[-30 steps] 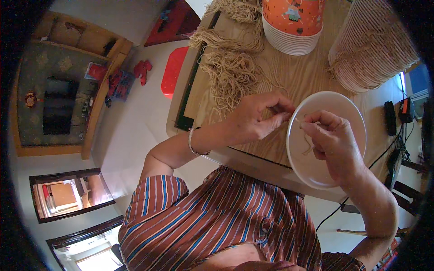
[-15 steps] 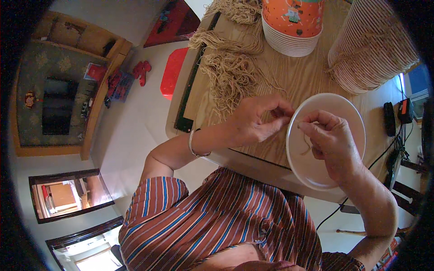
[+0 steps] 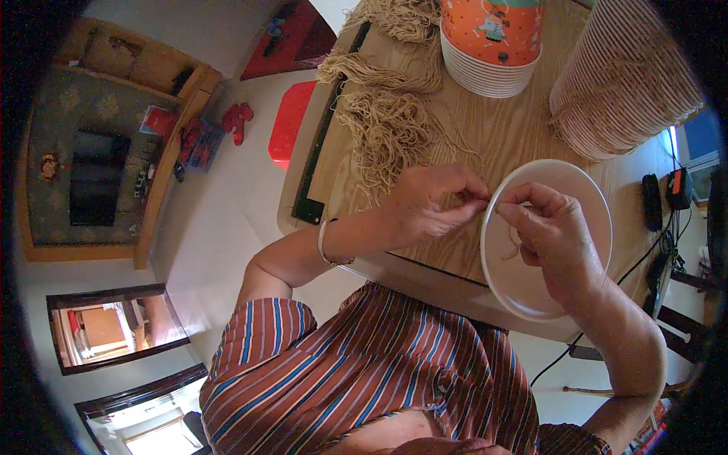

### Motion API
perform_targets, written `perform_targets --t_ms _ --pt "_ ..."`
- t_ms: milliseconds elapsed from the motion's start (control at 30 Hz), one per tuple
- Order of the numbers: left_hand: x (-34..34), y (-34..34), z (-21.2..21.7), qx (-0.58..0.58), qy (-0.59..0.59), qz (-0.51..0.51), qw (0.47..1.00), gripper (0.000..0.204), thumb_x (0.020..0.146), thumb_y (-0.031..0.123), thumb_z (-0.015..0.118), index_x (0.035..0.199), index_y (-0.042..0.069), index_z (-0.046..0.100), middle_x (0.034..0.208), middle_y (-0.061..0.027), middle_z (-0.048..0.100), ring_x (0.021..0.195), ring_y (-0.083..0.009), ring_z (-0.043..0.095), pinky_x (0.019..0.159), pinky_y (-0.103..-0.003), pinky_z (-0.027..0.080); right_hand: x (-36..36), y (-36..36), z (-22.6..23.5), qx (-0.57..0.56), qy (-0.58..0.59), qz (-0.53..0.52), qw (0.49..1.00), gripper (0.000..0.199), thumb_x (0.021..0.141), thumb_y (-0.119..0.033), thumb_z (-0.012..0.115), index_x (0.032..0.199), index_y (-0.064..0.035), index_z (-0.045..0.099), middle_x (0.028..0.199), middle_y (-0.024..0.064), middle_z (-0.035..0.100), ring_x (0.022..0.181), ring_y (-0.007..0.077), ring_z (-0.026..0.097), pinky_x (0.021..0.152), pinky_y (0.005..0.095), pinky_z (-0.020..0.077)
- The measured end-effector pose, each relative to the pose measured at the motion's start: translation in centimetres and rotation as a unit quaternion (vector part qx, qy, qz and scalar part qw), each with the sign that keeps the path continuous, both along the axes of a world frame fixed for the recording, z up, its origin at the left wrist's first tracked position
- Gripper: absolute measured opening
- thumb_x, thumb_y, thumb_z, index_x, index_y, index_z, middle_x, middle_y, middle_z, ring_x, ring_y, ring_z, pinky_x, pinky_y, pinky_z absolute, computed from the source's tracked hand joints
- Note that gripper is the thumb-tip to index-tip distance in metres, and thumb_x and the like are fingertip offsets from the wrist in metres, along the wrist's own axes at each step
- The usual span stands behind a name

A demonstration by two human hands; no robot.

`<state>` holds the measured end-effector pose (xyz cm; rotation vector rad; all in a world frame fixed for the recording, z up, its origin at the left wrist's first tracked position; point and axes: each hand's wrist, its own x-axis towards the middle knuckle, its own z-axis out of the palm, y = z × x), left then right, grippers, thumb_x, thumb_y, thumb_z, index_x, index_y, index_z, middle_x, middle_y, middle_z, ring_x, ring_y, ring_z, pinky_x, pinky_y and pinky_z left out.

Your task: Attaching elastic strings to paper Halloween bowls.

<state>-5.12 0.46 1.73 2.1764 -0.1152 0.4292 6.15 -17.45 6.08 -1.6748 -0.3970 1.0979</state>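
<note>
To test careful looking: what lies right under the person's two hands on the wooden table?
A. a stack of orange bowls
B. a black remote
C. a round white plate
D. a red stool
C: the left hand and right hand pinch a thin beige string over the round white plate; the orange bowl stack stands farther back.

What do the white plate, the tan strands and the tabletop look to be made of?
White plate: probably paper or thin plastic; matte, thin rolled rim. Tan strands: likely cotton or jute twine; dull, fuzzy, frayed loose ends. Tabletop: wood or wood-look laminate; light grain lines, slight sheen. Both hands, left and right, pinch a strand at the plate's rim.
</note>
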Motion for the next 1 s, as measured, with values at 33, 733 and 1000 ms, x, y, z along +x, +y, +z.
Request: perform_targets --t_ms 33,733,1000 --pt "0.0 0.0 0.0 0.004 0.016 0.001 1.0 0.018 0.078 0.003 0.068 0.095 0.006 0.064 0.09 -0.0077 0.066 0.084 -0.0224 0.066 0.075 -0.031 0.052 0.0 0.0 0.0 0.0 0.0 0.0 1.0 0.014 0.087 -0.017 0.064 0.088 -0.0042 0.067 0.066 -0.0033 0.055 0.052 0.0046 0.046 0.044 0.0219 0.0374" --pt "0.0 -0.9 -0.7 0.088 -0.072 0.016 0.993 0.027 0.078 0.002 0.065 0.104 0.004 0.057 0.089 -0.0127 0.063 0.079 -0.0273 0.065 0.069 -0.036 0.053 -0.1 0.5 0.0 0.015 -0.01 -0.003 1.0 0.016 0.086 -0.018 0.066 0.09 -0.003 0.068 0.069 -0.0025 0.059 0.054 0.0039 0.046 0.045 0.0206 0.0371" --pt "-0.1 -1.2 -0.6 0.12 -0.1 0.022 0.988 0.025 0.077 0.003 0.065 0.1 0.005 0.055 0.083 -0.012 0.061 0.071 -0.0286 0.063 0.059 -0.036 0.052 -0.1 0.7 0.0 0.004 0.006 -0.014 1.0 0.015 0.086 -0.018 0.066 0.09 -0.0043 0.068 0.067 -0.0019 0.059 0.048 0.0039 0.045 0.041 0.0207 0.0348"
